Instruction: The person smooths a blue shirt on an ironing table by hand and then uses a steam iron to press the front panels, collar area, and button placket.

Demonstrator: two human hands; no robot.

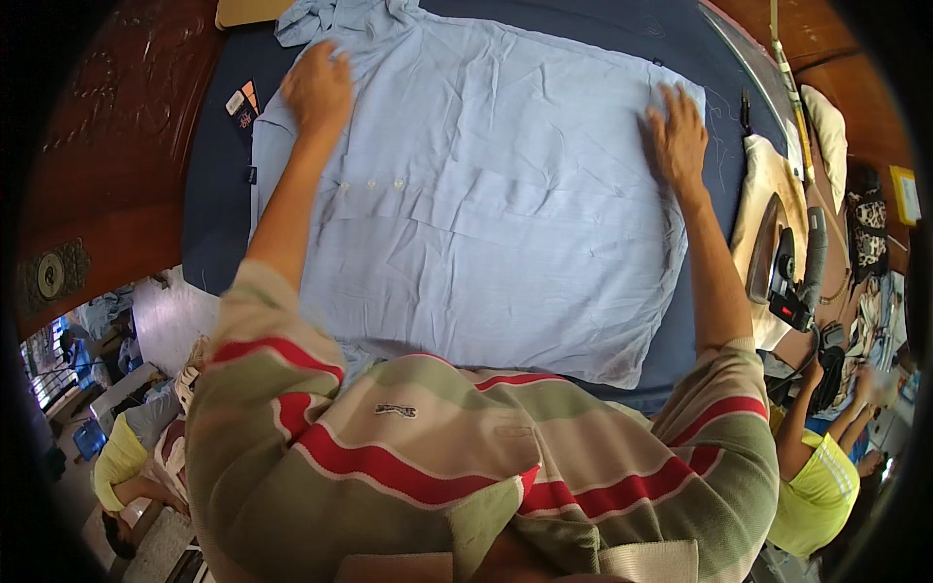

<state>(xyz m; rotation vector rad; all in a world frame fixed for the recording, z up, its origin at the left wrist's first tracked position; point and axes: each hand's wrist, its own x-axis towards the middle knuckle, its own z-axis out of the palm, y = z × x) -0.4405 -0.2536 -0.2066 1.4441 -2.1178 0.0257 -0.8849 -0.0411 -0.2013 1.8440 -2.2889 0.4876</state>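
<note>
A light blue buttoned shirt [544, 214] lies spread over a dark blue covered table [219, 214], its collar end bunched at the far left. Soft creases run across the cloth, and a few pale buttons show along the placket. My left hand [316, 92] rests on the shirt's upper left part, fingers extended and slightly blurred. At the right edge of the fabric, my right hand [678, 141] lies with its fingers apart. Neither hand visibly grips the cloth.
An iron [775, 262] with a grey handle stands at the right on a cream cloth [763, 194]. Small tags [243, 105] lie left of the shirt, and a measuring stick [792, 107] lies far right. People in yellow [821, 496] are at both sides.
</note>
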